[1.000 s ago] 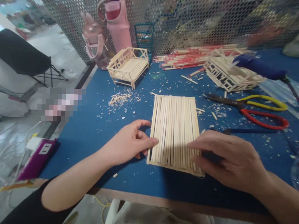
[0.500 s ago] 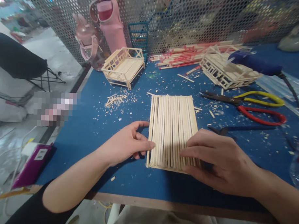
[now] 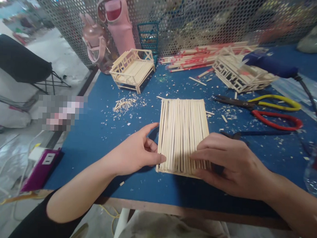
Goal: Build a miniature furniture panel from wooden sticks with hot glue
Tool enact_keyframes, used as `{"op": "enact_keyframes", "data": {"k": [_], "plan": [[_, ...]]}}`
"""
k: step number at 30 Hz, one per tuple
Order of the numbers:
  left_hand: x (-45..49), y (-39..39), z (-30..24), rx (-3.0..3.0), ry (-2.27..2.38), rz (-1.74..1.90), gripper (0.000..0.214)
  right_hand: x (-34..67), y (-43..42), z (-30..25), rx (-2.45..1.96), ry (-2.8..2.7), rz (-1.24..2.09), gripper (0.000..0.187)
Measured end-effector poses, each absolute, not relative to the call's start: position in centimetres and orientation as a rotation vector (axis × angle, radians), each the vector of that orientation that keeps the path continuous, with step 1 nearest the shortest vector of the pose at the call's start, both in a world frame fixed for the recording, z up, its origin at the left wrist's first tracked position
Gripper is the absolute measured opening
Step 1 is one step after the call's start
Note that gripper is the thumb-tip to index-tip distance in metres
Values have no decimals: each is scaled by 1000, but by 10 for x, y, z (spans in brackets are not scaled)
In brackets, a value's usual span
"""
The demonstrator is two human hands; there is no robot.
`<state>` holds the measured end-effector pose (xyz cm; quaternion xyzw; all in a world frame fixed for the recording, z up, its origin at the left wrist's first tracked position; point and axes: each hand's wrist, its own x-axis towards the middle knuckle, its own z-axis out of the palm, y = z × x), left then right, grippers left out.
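Note:
A flat panel of thin wooden sticks [image 3: 182,130], laid side by side, is in front of me at the table's near side. My left hand [image 3: 140,151] grips its left edge, thumb on top and the other fingers at the side, partly hidden by the panel. At the near right corner, my right hand [image 3: 229,165] has its fingertips on the sticks and its thumb at the near edge. Dark gaps show between some sticks. Just right of the panel lie pliers [image 3: 252,103] with one yellow and one red handle.
A small stick-built bench [image 3: 134,71] stands at the back left, another stick model [image 3: 240,73] at the back right. A blue glue gun [image 3: 272,64] rests there with its cord. Red-tipped sticks [image 3: 194,56], pink bottles [image 3: 122,31], wood scraps [image 3: 124,104] and a purple pouch [image 3: 41,168] surround the work.
The view has shifted slightly, so the table appears a little higher. My left index finger and thumb have moved slightly on the panel's left edge; my right hand stays at the near right corner.

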<state>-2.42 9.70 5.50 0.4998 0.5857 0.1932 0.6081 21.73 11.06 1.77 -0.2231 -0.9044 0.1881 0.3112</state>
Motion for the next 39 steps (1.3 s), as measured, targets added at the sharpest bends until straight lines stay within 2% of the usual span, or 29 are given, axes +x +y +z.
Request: {"op": "enact_keyframes", "data": {"k": [10,13,16,18,21,23,27,30,35,39], "plan": [[-20,92,51,1033,1327,525,96,215,114,20,-600,-2314,559,8],[-18,83,52,1000,1336,598,96,217,113,25,-903,-2133,614,10],[-18,67,51,997,1354,718,97,219,104,27,-1284,-1940,712,19],[-18,57,48,973,1372,784,98,219,96,24,-1373,-1940,822,25],[-20,48,43,856,1367,793,98,217,83,16,-1337,-1975,972,24],[-21,47,41,758,1359,777,90,216,78,11,-1322,-1932,1017,23],[-22,49,42,689,1467,802,52,213,73,7,-1345,-1813,1040,26],[-23,49,42,783,1607,888,35,210,71,6,-1374,-1732,1044,26],[-33,49,32,1019,1785,1122,27,211,62,0,-1397,-1654,956,32],[-37,49,27,1029,1811,1144,36,216,56,-9,-1403,-1744,952,33]]}}
